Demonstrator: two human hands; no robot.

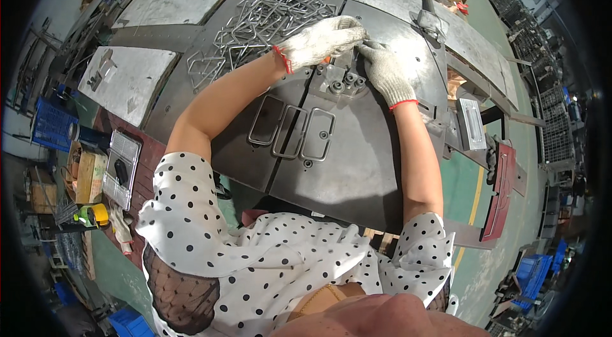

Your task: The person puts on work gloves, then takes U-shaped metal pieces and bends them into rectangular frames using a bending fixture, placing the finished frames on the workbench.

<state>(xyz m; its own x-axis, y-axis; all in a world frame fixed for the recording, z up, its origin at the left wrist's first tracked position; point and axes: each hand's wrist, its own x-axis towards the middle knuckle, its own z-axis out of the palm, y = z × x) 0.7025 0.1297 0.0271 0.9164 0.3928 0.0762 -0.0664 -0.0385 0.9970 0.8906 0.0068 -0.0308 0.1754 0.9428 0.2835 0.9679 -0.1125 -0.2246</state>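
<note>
Steel wire frames (pixel 268 18) lie heaped at the far left of the dark metal table (pixel 357 165). The left hand (pixel 322 40), in a white knit glove, curls closed on a thin wire (pixel 371 43) just beyond the bending pins (pixel 344 80). The right hand (pixel 387 72), also gloved, pinches the same wire, its fingers touching the left hand's.

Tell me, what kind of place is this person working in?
Most likely a metalworking factory floor. Both gloved hands, left hand and right hand, work at a steel bench with a pin jig, beside a heap of bent wire frames. Blue crates and racks stand around.
</note>
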